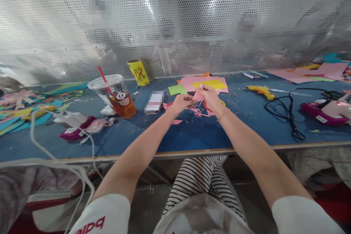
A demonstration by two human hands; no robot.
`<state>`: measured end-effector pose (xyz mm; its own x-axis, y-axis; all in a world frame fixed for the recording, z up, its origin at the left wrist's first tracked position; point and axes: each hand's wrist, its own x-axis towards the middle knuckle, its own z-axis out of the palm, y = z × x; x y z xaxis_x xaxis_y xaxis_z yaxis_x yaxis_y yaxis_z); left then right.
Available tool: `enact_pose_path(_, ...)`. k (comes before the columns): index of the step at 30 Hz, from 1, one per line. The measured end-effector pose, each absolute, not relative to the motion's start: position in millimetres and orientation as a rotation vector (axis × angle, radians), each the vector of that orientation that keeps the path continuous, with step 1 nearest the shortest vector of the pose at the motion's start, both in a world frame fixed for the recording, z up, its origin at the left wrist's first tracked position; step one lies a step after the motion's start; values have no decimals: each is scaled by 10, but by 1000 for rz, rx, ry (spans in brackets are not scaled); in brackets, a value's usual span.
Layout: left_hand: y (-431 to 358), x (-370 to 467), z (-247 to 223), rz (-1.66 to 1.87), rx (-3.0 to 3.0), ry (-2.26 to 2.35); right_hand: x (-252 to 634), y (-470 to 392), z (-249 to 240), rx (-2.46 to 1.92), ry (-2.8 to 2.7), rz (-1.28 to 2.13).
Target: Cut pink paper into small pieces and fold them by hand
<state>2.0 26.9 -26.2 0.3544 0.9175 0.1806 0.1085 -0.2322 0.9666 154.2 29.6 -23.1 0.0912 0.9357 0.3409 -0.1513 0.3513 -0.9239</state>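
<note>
Pinching small pink paper piece (199, 96): right grip (210, 97) | left grip (181, 103): hold unclear | yellow cylindrical can (139, 74): lettering illegible

pink paper (198, 96) | small, angular | held up above blue table (197, 133)

We are in what looks like a craft workshop: our long blue bench (197, 137) is backed by a perforated metal screen (68, 44), with coloured paper sheets (294, 75) at the far right, a yellow glue gun (261, 91) nearer us, and pink paper scraps (196, 111) strewn in the middle.
</note>
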Motion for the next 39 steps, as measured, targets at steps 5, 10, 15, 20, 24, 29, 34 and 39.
enact_pose_path(5, 264, 25, -269, 1015, 1585, 936, 1566, 342, -258, -829, -1139, 923)
enact_pose_path(10, 251, 37, -256, 1132, 1561, 875, 1566, 318, -215, -657, -1082, 1016)
enact_pose_path(15, 251, 61, -230, 1288, 1339, 801, 1548, 301, -167, -602, -1001, 1063)
enact_pose_path(20, 228, 76, -181, 1371, 1142, 700, 1528, 254, -149, -558, -973, 1128)
enact_pose_path(24, 202, 79, -146, 1427, 1010, 662, 1513, 226, -146, -575, -939, 1160)
enact_pose_path(29, 204, 72, -128, 1505, 934, 649, 1506, 245, -179, -553, -932, 1175)
enact_pose_path(34, 215, 74, -131, 1557, 949, 602, 1514, 250, -198, -553, -935, 1181)
enact_pose_path(39, 217, 75, -133, 1594, 966, 637, 1506, 233, -193, -557, -950, 1199)
